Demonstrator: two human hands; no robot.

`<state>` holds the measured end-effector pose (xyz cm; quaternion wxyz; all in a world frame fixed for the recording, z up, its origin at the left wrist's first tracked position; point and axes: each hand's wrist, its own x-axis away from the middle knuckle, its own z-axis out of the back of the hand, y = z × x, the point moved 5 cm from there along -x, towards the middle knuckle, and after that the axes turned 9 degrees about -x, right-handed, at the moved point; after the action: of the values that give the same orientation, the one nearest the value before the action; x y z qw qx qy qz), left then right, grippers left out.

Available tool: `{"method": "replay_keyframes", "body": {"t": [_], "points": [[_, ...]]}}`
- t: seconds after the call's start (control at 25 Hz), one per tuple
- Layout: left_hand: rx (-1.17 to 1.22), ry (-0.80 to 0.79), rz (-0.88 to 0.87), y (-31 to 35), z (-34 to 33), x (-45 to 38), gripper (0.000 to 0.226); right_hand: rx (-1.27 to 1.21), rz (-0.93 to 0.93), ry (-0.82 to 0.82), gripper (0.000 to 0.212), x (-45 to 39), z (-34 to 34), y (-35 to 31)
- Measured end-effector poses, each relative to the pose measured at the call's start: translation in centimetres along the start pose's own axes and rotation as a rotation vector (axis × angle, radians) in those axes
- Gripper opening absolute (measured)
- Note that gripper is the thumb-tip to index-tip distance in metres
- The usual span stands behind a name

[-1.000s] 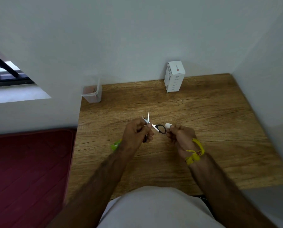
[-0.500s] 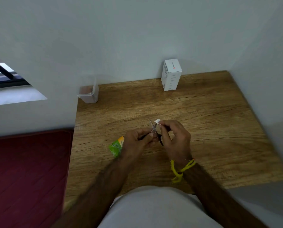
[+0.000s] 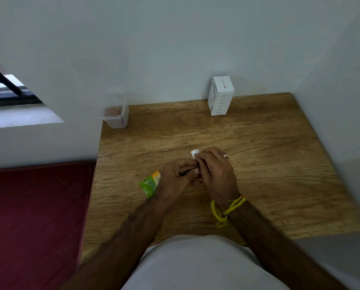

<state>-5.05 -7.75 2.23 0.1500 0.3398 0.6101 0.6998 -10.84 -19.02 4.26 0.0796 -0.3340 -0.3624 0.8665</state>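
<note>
A person's two hands meet above the middle of a wood-grain table [image 3: 269, 164]. The right hand [image 3: 216, 174] pinches a small white tab [image 3: 195, 153] between thumb and forefinger. The tab, flat, squarish and papery, pokes up just past the fingertips on the far side of both hands. The left hand [image 3: 176, 178], touching the right, has its fingers curled with the thumb pressed across them, gripping a thin dark object [image 3: 183, 174] (mostly hidden, so its shape cannot be told).

A glossy green-and-orange sachet [image 3: 150, 183] lies flat on the table just beside the left hand, partly covered by the wrist. A frayed yellow thread [image 3: 227, 210] is knotted round the right wrist, and a pale ring [image 3: 226, 155] sits on one finger.

At the table's far edge, well apart from the hands, a white cardboard box [image 3: 221, 97] stands upright against the smooth grey wall [image 3: 174, 49]. A clear plastic container [image 3: 117, 118] sits at the far left corner. A dark red quilted mat [image 3: 34, 216] lies beside the table on the left.
</note>
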Motion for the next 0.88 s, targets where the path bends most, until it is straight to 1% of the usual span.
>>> {"method": "replay_keyframes", "body": {"t": [0.12, 0.28, 0.4, 0.56, 0.72, 0.88], "points": [[0.0, 0.014, -0.002, 0.4, 0.3, -0.1, 0.023, -0.012, -0.008, 0.027, 0.012, -1.1, 0.0, 0.0], [0.025, 0.028, 0.015, 0.3, 0.5, 0.0, 0.021, -0.011, 0.034, 0.003, 0.013, -0.2, -0.4, -0.3], [0.035, 0.012, 0.021, 0.1, 0.3, 0.0, 0.021, -0.012, 0.003, 0.007, 0.012, -0.4, -0.4, -0.3], [0.071, 0.0, 0.07, -0.7, 0.4, 0.2, 0.021, 0.032, 0.08, -0.095, 0.013, 0.3, -0.2, -0.1], [0.132, 0.008, 0.127, -1.9, 0.3, 0.5, 0.021, 0.02, 0.05, -0.162, 0.022, 1.1, -0.8, 0.9], [0.132, 0.009, 0.173, -3.2, 0.3, 0.4, 0.02, -0.005, -0.004, -0.247, 0.021, 2.1, -1.8, 2.0]]}}
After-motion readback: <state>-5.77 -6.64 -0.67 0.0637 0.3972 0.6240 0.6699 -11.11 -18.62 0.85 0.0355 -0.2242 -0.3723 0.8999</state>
